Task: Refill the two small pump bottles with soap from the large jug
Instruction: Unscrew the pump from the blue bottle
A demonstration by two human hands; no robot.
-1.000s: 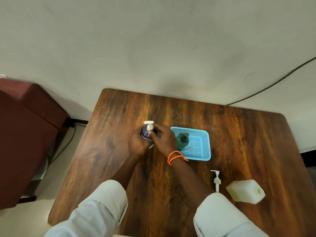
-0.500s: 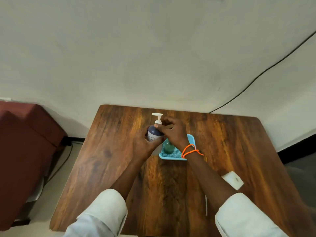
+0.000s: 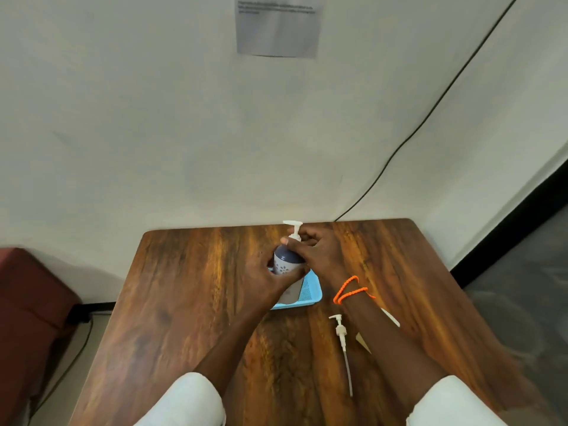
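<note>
While held near bench [image 3: 190, 287] far edge: bottle [image 3: 285, 261], rigid smooth plastic, light, slippery if soapy. Left hand [image 3: 270, 279] fingers wrapped round body; right hand [image 3: 319, 253] fingers pinching pump collar [image 3: 295, 238]. Best held at body.

Open desk on the left, clutter at centre and right

The desk's [image 3: 184, 302] left half lay bare from far edge to near edge, free for passage. At the centre, toward the far edge, both hands [image 3: 295, 262] and the pump bottle [image 3: 285, 259] stood over the blue basket [image 3: 312, 292]; a loose pump [image 3: 341, 333] and a partly hidden white jug [image 3: 390, 318] lay toward the right edge.
</note>
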